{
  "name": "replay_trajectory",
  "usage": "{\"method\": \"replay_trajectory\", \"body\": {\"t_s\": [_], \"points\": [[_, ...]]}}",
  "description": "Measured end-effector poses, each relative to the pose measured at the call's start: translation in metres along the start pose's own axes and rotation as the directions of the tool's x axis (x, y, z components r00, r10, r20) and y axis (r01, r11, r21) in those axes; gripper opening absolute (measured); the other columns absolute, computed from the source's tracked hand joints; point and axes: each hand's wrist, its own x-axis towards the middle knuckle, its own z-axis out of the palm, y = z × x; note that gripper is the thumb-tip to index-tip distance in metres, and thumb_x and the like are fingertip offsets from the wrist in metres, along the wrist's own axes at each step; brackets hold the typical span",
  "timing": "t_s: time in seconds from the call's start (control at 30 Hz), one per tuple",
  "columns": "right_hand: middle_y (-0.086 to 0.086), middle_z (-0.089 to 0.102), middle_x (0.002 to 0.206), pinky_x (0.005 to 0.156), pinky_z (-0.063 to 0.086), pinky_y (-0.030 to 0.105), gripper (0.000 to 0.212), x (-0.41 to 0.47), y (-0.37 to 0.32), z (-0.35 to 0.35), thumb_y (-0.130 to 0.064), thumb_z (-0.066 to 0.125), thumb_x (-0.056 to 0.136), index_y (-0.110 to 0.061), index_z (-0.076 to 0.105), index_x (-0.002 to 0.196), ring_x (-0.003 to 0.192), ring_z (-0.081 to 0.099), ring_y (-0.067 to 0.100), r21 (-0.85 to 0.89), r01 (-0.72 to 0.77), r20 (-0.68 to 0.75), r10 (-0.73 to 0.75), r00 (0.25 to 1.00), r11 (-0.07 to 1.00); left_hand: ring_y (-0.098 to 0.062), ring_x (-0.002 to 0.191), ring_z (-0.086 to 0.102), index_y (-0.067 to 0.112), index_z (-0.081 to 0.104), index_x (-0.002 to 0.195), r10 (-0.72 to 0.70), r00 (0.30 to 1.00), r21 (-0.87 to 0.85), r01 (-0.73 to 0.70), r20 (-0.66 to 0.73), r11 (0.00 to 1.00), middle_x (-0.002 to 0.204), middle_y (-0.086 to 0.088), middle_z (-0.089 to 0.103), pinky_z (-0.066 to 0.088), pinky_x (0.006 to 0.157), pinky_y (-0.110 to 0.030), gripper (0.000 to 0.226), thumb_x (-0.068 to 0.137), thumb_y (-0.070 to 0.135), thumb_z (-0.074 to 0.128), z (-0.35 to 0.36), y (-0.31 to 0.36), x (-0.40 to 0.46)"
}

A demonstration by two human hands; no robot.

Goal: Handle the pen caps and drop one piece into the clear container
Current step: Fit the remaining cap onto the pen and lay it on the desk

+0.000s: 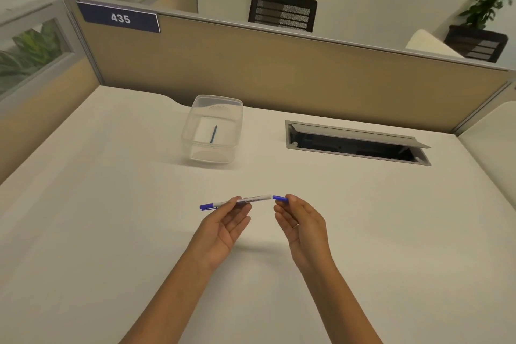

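Note:
A white pen (258, 198) with a blue cap on its left end lies level above the desk, pinched at its middle by my left hand (223, 227). My right hand (303, 225) pinches a small blue cap (280, 198) just off the pen's right end, a narrow gap between them. Farther back stands the clear container (195, 145), open at the top, with a thin blue stick (213, 134) lying on its floor.
The white desk (111, 232) runs to a tan partition (279, 64) with a sign reading 435. An open cable hatch (357, 144) is set into the desk right of the container. Potted plants stand behind the partition.

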Motion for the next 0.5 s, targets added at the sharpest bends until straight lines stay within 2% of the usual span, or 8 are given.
{"method": "replay_trajectory", "body": {"t_s": [0.5], "points": [[0.007, 0.077, 0.08, 0.062, 0.059, 0.023, 0.011, -0.026, -0.024, 0.006, -0.018, 0.064, 0.086, -0.013, 0.071, 0.093, 0.075, 0.073, 0.021, -0.043, 0.176, -0.053, -0.178, 0.983, 0.983, -0.024, 0.087, 0.073, 0.004, 0.076, 0.083, 0.026, 0.998, -0.006, -0.026, 0.063, 1.0, 0.091, -0.015, 0.076, 0.06, 0.065, -0.033, 0.015, 0.08, 0.011, 0.063, 0.03, 0.002, -0.033]]}}
